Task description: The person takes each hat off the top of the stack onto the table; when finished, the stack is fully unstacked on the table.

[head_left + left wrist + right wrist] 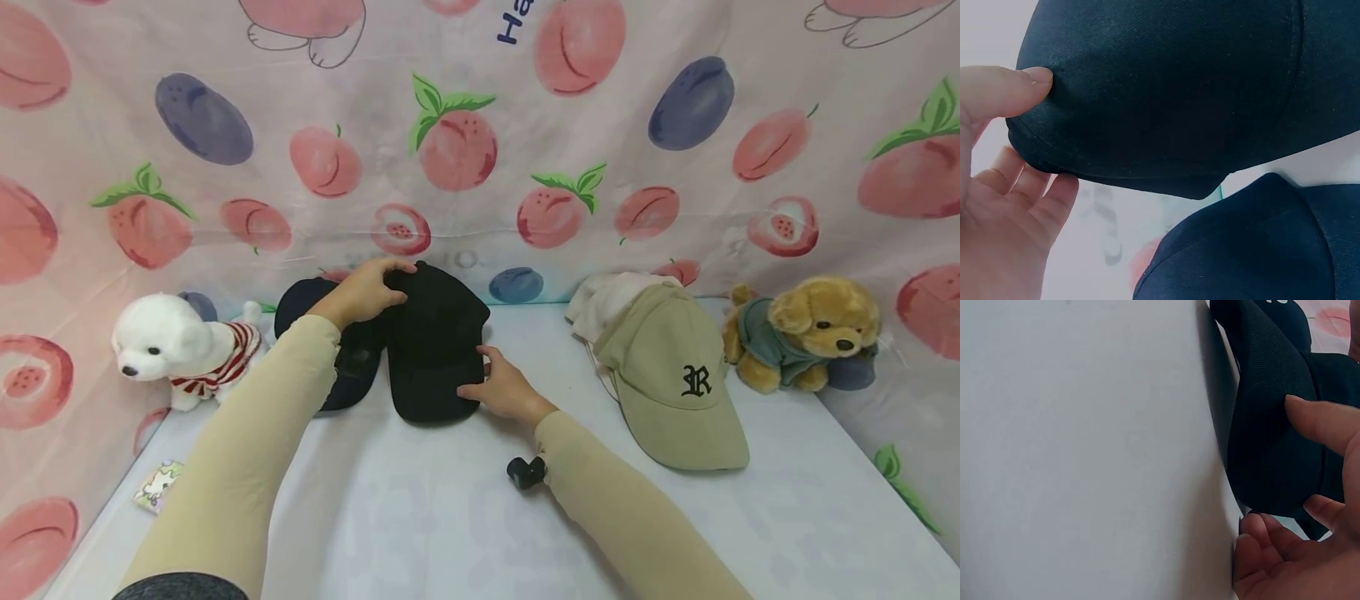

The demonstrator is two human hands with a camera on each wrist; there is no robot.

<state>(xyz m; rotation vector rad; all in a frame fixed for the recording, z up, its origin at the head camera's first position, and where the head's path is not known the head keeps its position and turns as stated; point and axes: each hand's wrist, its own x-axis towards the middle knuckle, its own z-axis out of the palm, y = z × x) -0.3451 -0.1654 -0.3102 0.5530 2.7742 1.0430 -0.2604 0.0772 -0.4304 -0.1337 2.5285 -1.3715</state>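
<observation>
White table, lower frame. Black cap at centre, navy cap just left. Half-closed, my left hand pinches the black cap's crown; my right hand, its right side. Uneven pulling could twist it or drag the navy cap.

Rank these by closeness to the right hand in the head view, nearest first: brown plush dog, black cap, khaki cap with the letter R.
1. Black cap: in the right hand, just to that hand's left.
2. Khaki cap: on the table, to the hand's right.
3. Brown plush dog: farther right, beyond the khaki cap.
</observation>
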